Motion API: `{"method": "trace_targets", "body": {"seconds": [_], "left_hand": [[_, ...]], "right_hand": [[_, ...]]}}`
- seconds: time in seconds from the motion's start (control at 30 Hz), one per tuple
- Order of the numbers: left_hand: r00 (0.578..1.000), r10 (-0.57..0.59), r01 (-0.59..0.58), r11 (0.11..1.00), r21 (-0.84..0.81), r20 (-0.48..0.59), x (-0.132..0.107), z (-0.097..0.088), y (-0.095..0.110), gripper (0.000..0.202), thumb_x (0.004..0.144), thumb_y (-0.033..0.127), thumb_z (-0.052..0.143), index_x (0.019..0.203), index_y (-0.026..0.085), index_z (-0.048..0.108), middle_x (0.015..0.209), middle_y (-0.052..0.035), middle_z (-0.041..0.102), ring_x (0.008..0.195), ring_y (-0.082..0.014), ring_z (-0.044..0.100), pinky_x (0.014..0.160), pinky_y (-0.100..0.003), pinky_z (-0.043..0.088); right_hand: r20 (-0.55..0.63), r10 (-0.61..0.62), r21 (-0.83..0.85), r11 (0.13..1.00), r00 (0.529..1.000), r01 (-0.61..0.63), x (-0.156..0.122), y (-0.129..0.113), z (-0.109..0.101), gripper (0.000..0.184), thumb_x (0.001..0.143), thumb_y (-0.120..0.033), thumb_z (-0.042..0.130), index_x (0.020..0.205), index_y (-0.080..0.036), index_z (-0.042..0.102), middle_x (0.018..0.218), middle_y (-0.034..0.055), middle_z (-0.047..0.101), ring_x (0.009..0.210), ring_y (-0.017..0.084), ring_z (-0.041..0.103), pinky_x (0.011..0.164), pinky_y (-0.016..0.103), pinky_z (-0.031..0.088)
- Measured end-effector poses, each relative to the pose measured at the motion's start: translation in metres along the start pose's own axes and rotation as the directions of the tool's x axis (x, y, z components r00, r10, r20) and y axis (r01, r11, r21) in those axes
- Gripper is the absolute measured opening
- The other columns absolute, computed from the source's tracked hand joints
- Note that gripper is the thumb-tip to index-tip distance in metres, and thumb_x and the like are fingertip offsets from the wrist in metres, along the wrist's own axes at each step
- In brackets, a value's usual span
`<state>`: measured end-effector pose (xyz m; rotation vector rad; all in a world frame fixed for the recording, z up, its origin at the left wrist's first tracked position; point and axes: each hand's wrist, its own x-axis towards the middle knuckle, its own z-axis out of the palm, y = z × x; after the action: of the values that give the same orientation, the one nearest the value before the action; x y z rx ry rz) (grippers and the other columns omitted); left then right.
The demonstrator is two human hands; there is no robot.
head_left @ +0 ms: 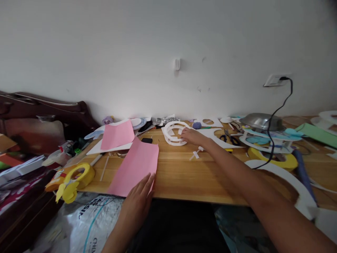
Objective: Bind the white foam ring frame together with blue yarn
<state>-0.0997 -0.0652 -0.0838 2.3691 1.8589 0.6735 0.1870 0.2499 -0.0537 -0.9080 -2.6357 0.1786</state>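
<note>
My left hand (139, 193) lies with its fingers stretched out on the right edge of a pink paper sheet (135, 165) at the table's front. Reaching across the table, my right hand (193, 136) has its fingers closed on the right side of a white ring frame (168, 141), which looks like two rings joined by short posts. Small white pieces (196, 154) lie below that hand. A second pink sheet (118, 134) rests on a white board (94, 149) farther back on the left.
Scissors (229, 138) and a white cut-out board (214, 136) lie right of the ring. A metal bowl (260, 121) tops a white frame, with yellow tape (280, 160) below. A black cord (273, 116) hangs from the wall socket. Yellow tape (85, 175) sits near the left edge.
</note>
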Motion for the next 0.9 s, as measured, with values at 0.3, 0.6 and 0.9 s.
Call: {"method": "trace_targets", "body": {"seconds": [0.3, 0.6, 0.9], "left_hand": [[0.999, 0.046, -0.048, 0.991, -0.124, -0.014, 0.01, 0.009, 0.014, 0.05, 0.101, 0.026, 0.047, 0.151, 0.026, 0.045, 0.145, -0.0084, 0.06, 0.131, -0.0254, 0.06, 0.11, -0.043, 0.051], [0.916, 0.373, -0.398, 0.894, -0.205, -0.149, 0.01, 0.047, 0.029, 0.062, 0.096, 0.003, 0.044, 0.154, 0.021, 0.035, 0.153, -0.0126, 0.05, 0.155, -0.028, 0.023, 0.119, -0.053, 0.038], [0.86, 0.509, -0.502, 0.829, -0.245, -0.04, 0.001, 0.054, 0.042, 0.074, 0.088, -0.006, 0.041, 0.155, 0.021, 0.03, 0.151, -0.0128, 0.052, 0.154, -0.0268, 0.024, 0.116, -0.051, 0.042]], "right_hand": [[-0.014, -0.09, -0.261, 0.962, 0.996, 0.084, -0.043, -0.027, 0.021, 0.026, 0.097, -0.031, 0.064, 0.118, -0.017, 0.065, 0.126, 0.0092, 0.064, 0.116, 0.025, 0.061, 0.098, 0.049, 0.052], [-0.093, -0.11, -0.319, 0.945, 0.989, 0.075, -0.049, -0.042, 0.036, 0.02, 0.097, -0.029, 0.063, 0.114, -0.017, 0.066, 0.124, 0.0084, 0.065, 0.118, 0.025, 0.06, 0.102, 0.051, 0.048], [-0.104, -0.067, -0.212, 0.976, 0.992, 0.043, -0.044, -0.042, 0.038, 0.021, 0.097, -0.033, 0.063, 0.11, -0.017, 0.068, 0.123, 0.0082, 0.065, 0.118, 0.026, 0.059, 0.104, 0.052, 0.045]]}}
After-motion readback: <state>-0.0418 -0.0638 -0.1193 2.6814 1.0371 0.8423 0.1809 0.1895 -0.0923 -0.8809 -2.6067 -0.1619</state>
